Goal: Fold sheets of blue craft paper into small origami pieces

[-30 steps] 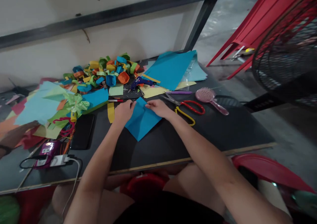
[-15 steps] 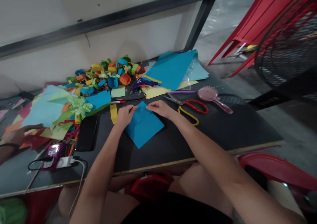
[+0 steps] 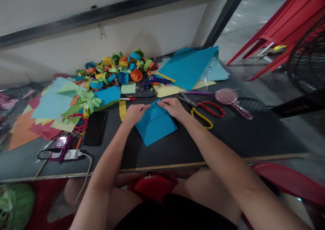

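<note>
In the head view, you are pinching the far edge of the blue sheet (image 3: 156, 128) between thumbs and fingers, the left hand (image 3: 137, 113) gripping at its eleven o'clock and the right hand (image 3: 173, 107) at its one, while it is lying on the dark table (image 3: 243, 137), scissors (image 3: 195, 104) resting at three. You are apparently folding that edge, so pressing evenly outward from the middle should be giving the straightest crease.

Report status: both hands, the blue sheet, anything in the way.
Left hand and right hand both pinching blue sheet at far edge. Sheet on dark table, crease line across it. Scissors beside right hand, off the sheet.
</note>
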Available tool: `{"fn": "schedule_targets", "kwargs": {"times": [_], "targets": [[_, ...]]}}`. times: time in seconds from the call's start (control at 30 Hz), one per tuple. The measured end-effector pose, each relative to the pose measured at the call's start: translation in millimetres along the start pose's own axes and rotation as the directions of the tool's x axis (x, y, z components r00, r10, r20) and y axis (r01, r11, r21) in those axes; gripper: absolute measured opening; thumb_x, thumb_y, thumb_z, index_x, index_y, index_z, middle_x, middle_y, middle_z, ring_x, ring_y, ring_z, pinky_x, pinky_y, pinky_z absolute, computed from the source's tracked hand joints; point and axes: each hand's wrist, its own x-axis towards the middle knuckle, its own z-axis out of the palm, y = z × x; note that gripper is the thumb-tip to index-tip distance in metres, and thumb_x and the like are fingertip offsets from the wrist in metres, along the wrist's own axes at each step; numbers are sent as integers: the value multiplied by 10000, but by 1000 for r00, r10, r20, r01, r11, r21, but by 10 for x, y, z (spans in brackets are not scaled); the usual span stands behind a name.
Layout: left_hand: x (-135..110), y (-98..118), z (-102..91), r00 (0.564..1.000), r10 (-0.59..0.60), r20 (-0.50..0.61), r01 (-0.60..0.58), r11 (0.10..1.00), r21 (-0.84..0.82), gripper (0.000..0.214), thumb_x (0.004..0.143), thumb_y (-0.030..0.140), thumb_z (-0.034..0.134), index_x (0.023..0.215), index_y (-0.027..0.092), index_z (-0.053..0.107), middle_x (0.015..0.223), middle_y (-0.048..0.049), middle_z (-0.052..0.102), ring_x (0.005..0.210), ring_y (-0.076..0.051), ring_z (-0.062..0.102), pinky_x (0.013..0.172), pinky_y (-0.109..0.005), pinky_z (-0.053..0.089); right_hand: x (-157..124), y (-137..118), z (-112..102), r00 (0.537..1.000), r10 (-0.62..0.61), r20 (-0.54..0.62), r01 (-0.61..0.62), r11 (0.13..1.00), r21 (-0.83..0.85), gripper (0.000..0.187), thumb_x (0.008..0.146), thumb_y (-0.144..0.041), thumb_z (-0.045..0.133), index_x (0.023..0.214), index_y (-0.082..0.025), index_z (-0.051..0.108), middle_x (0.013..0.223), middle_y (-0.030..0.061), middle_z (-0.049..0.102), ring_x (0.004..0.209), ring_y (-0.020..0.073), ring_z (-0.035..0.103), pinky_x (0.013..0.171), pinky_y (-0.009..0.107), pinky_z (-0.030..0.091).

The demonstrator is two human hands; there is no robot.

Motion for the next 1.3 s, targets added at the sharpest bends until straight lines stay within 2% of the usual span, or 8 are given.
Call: {"fn": "schedule_targets", "kwargs": {"times": [0.13, 0.3, 0.4, 0.53, 0.73, 0.93, 1.17, 1.3], "targets": [[-15, -24, 21, 994, 99, 44, -95, 992, -85, 529, 955, 498, 382, 520, 198, 369, 495, -6, 435, 495, -137, 421, 535, -296, 238, -5, -13, 31, 999, -5, 43, 6, 1000, -24, 453, 748, -619, 594, 737, -171, 660, 590, 5, 520, 527, 110, 385, 510, 258, 293], [7, -17, 20, 989, 136, 63, -131, 988, -81, 507, 957, 483, 365, 574, 189, 520, 557, -24, 545, 537, -147, 480, 538, -290, 240, -25, -16, 0, 996, -83, 9, 83, 959, -270, 467, 800, -587, 560, 796, -149, 722, 460, -34, 383, 460, 89, 275, 480, 266, 192], [30, -27, 20, 986, 145, 86, -133, 983, -127, 410, 946, 443, 408, 725, 198, 651, 715, -34, 676, 637, -167, 576, 565, -276, 293, -36, -58, -4, 992, -127, -18, 113, 930, -350, 430, 829, -542, 547, 802, -156, 737, 522, 14, 530, 489, 113, 382, 503, 275, 256], [24, -64, 33, 986, 138, 90, -130, 988, -83, 323, 940, 393, 437, 869, 215, 696, 829, -44, 723, 726, -189, 625, 604, -272, 324, 69, -244, 7, 973, -135, 188, 213, 839, -501, 244, 827, -393, 601, 841, -218, 771, 870, 64, 740, 703, 182, 587, 623, 293, 364], [37, -132, -1, 991, 115, 62, -119, 991, 54, 405, 967, 462, 384, 893, 199, 684, 725, -58, 682, 676, -193, 609, 588, -276, 308, 410, -596, -102, 862, -64, 503, 378, 743, -553, 188, 784, -324, 631, 757, -220, 784, 754, 32, 740, 638, 149, 562, 609, 280, 351], [60, -164, 15, 987, 135, 93, -137, 990, 14, 400, 962, 426, 415, 744, 195, 657, 678, -39, 668, 667, -182, 616, 580, -263, 318, 631, -447, -258, 774, 185, 605, 213, 824, -525, 322, 742, -436, 654, 881, -176, 783, 777, 19, 728, 668, 120, 567, 614, 235, 388], [37, -170, 57, 981, 188, 47, -184, 979, -86, 363, 949, 404, 454, 785, 193, 699, 696, -25, 691, 662, -158, 620, 609, -242, 361, 737, -456, -397, 538, 481, 693, -170, 866, -470, 509, 563, -507, 816, 936, -164, 769, 843, 44, 751, 771, 165, 678, 716, 259, 490], [39, -169, 66, 980, 199, 27, -194, 974, -113, 409, 950, 438, 441, 736, 183, 680, 638, -13, 659, 598, -139, 584, 577, -238, 349, 733, -534, -475, 546, 555, 627, -260, 824, -503, 493, 543, -441, 852, 932, -150, 767, 867, 70, 762, 833, 209, 712, 749, 284, 499]]}}
